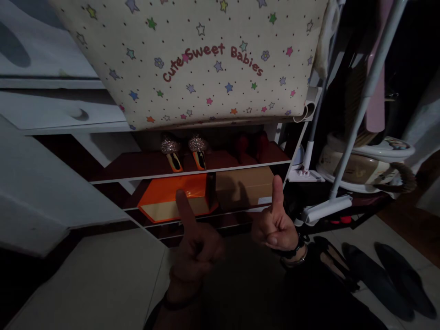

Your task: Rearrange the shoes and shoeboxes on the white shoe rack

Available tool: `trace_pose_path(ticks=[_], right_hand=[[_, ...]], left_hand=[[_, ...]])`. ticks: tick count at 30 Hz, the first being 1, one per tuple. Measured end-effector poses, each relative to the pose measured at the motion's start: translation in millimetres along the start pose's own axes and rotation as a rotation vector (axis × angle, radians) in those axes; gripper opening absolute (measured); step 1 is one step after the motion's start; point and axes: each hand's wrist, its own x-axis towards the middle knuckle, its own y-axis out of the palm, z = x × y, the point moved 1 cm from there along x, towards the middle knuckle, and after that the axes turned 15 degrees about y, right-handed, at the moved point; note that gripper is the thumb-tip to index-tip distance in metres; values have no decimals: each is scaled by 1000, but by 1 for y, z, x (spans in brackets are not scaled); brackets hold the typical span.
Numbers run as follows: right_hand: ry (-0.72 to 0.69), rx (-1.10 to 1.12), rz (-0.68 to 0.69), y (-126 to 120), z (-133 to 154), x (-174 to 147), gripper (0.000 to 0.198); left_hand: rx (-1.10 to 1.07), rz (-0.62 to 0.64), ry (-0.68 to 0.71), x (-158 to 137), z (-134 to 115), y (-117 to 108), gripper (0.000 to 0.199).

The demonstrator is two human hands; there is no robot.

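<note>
My left hand (196,247) is raised before the low shoe rack, its index finger stretched up and the other fingers curled in. The fingertip overlaps an orange box (161,188) in my view; whether it touches cannot be told. My right hand (276,227) has the same pose, index finger up and thumb folded against the curled fingers. Behind it lies a brown cardboard box (240,185) with a white label. I see nothing held in either hand. On the shelf (220,164) above stand glittery heeled shoes (184,151) and red heeled shoes (252,145).
A cream cloth (213,96) printed with stars hangs over the rack's top. White drawers (55,107) stand at the left. A grey-handled squeegee (354,119) leans at the right near stacked basins (360,165). Dark shoes (381,279) lie on the tiled floor.
</note>
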Motion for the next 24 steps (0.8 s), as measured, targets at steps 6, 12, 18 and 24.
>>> trace_pose_path(ticks=[6,12,18,24], right_hand=[[60,-30,-88,-2,3,-8,125],[78,-26,-115,-3,2,-7,127],[117,-39,-167,0,4,-10,128],[119,-19,-202,4,8,-3,123]], left_hand=[[-5,13,-27,-7,1,-8,109],[62,17,-59,-12,1,-17,103],[106,31,-106,-14,1,-23,96],[-14,8,-102,-6,2,-23,80]])
